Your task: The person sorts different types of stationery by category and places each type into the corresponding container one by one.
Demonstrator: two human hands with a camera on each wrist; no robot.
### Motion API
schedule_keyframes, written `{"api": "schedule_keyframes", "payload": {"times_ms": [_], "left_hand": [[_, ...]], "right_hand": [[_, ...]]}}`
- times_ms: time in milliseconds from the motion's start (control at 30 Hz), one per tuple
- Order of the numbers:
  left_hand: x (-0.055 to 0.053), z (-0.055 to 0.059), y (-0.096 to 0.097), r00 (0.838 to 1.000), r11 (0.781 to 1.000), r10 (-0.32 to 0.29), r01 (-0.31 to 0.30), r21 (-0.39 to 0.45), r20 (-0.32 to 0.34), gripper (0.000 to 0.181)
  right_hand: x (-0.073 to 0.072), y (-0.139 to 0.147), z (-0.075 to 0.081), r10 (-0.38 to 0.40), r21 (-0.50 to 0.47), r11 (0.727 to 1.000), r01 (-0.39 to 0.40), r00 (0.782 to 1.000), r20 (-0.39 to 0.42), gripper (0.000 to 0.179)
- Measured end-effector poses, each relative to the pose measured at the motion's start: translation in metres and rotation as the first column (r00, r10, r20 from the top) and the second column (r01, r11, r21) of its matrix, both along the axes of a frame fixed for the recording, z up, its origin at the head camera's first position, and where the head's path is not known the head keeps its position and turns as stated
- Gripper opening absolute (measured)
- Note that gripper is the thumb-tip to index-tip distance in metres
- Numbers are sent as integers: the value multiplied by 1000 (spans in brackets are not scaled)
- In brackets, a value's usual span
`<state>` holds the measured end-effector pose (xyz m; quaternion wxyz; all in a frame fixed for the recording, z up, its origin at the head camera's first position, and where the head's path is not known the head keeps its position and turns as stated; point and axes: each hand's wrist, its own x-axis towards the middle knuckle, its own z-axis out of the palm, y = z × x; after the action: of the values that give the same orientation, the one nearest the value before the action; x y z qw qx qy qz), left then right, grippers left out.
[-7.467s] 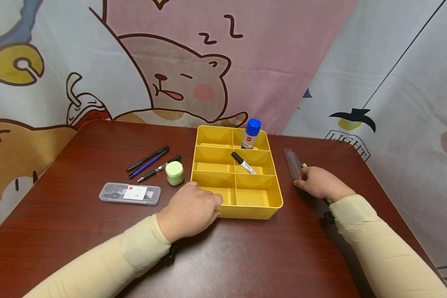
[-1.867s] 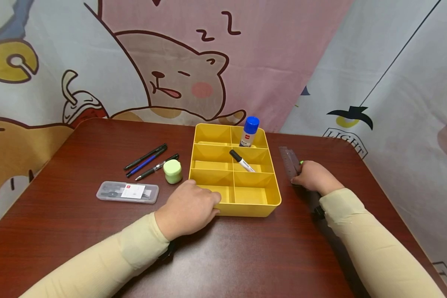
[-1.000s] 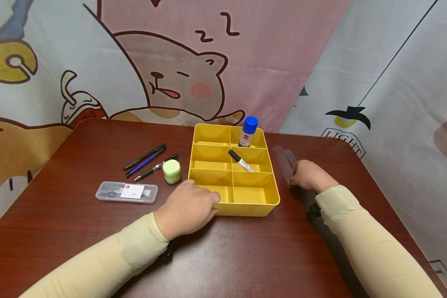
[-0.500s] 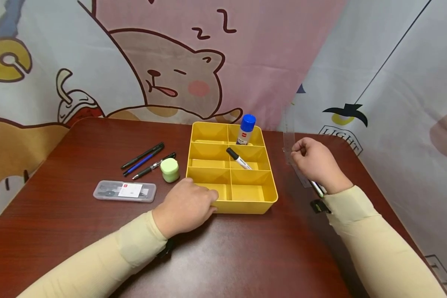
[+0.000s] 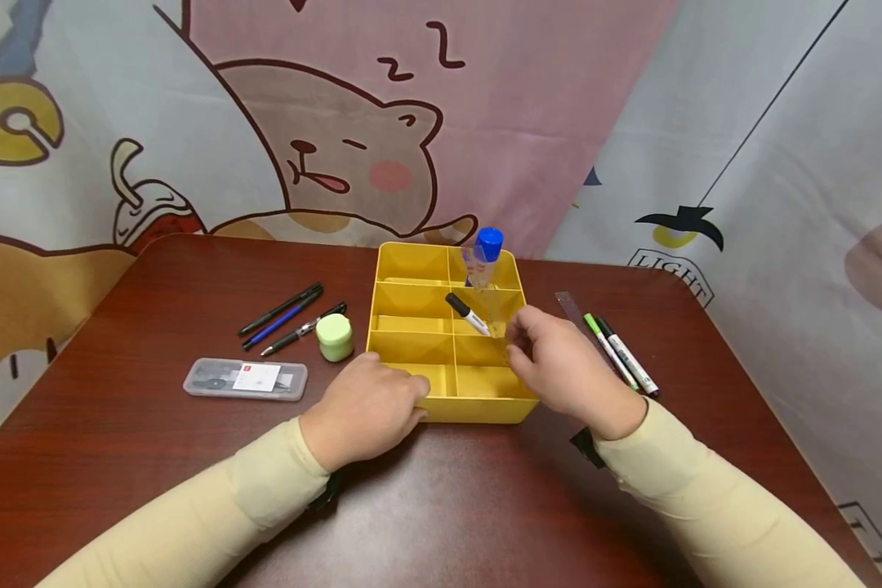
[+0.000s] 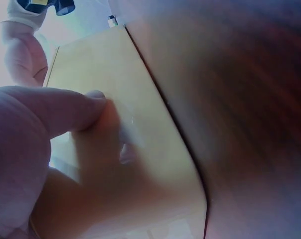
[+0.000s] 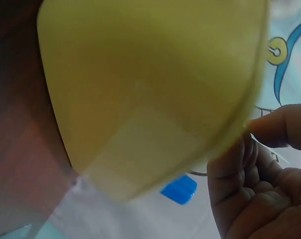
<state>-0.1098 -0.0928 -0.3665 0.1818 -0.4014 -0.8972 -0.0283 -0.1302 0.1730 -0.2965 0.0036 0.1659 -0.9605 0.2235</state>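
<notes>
Head view: with right grip (image 5: 562,367), pinching clear ruler (image 5: 493,307) over right side of box (image 5: 478,411); with left grip (image 5: 363,408), holding near side; best to brace box, ease ruler past glue (image 5: 489,242) and marker (image 5: 466,313), lower gently

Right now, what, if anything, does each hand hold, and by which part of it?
The right hand pinches a clear ruler by its near end; the left hand grips the yellow tray by its near wall, toward the left.
</notes>
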Motion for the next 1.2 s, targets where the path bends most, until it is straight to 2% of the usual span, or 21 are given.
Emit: {"api": "schedule_keyframes", "payload": {"times_ms": [300,600,867,1200], "left_hand": [[1,1,1,1000,1000,12,-12,-10,23,32],[1,1,1,999,1000,13,-13,-10,30,31],[1,1,2,1000,1000,10,-10,-6,19,32],[1,2,1,1000,1000,10,-10,-6,22,32]], "right_hand": [[-2,-7,-17,71,81,994,-71,997,-5,9],[-4,-14,-24,139,197,970,-143,990,34,14],[-10,-18,-22,130,243,956,-166,979,156,21],[-19,-27,-20,108,301,934,-194,954,281,16]]}}
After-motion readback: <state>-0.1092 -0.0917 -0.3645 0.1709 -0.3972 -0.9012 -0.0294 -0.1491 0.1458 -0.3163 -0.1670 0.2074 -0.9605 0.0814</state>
